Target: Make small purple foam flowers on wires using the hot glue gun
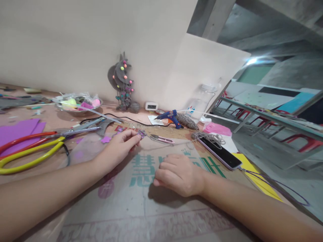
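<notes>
My left hand (121, 145) reaches forward over the cardboard sheet (141, 201) and pinches a small purple foam piece (141, 134) between thumb and fingertips. My right hand (178, 174) rests knuckles-up on the cardboard with its fingers curled under; whether anything is inside them is hidden. A small pink thread snipper (163, 138) lies just beyond the purple piece. A blue glue gun (171, 117) stands further back, its black cord trailing left.
Large scissors with yellow and red handles (32, 149) lie at left beside purple foam sheets (17, 129). A phone (219, 152), grey twine (209, 136) and yellow paper (254, 176) sit at right near the table edge. A bowl of pompoms (78, 104) and a grey felt ornament (122, 79) stand by the wall.
</notes>
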Demonstrator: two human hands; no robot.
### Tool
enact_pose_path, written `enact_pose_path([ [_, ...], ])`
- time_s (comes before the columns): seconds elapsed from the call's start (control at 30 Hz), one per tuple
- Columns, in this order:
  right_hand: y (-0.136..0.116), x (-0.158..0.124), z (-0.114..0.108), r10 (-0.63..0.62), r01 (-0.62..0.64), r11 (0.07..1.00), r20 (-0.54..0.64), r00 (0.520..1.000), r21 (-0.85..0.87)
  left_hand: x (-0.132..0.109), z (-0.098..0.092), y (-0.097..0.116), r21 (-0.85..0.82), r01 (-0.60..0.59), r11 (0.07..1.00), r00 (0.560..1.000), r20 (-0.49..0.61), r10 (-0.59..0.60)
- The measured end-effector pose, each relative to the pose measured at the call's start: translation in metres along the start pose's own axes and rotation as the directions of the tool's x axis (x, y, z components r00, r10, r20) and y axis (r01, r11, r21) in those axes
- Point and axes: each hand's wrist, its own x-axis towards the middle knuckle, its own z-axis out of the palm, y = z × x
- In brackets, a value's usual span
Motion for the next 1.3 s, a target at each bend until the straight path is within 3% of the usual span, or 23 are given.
enact_pose_path([
  [0.17,0.008,-0.007,0.008,0.189,-0.188,0.982,0.107,0.976,-0.018,0.002,-0.001,0.0,0.011,-0.007,1.0,1.0,0.006,0.007],
  [0.3,0.014,-0.009,0.012,0.298,-0.3,0.954,0.082,0.951,0.003,0.002,-0.002,0.001,0.033,0.005,0.999,1.0,0.01,-0.005],
  [0.47,0.015,-0.008,0.011,0.313,-0.314,0.949,0.024,0.949,0.029,0.001,-0.003,0.0,0.035,-0.002,0.999,1.0,0.013,0.001],
  [0.67,0.023,-0.012,0.005,0.21,-0.21,0.967,-0.01,0.978,-0.147,0.0,-0.001,0.003,0.018,0.014,1.0,1.0,0.009,-0.014],
  [0.8,0.04,-0.019,0.003,0.305,-0.297,0.919,-0.007,0.952,-0.26,-0.002,0.0,0.006,0.004,0.041,0.999,0.999,0.016,-0.041],
  [1.03,0.061,-0.02,-0.005,0.547,-0.437,0.799,0.198,0.813,-0.414,0.001,0.0,0.003,0.007,0.025,1.0,1.0,0.013,-0.025],
  [1.3,0.072,-0.022,-0.034,0.761,-0.483,0.646,0.447,0.471,-0.59,0.0,-0.001,0.003,0.046,0.016,0.999,1.0,0.013,-0.017],
])
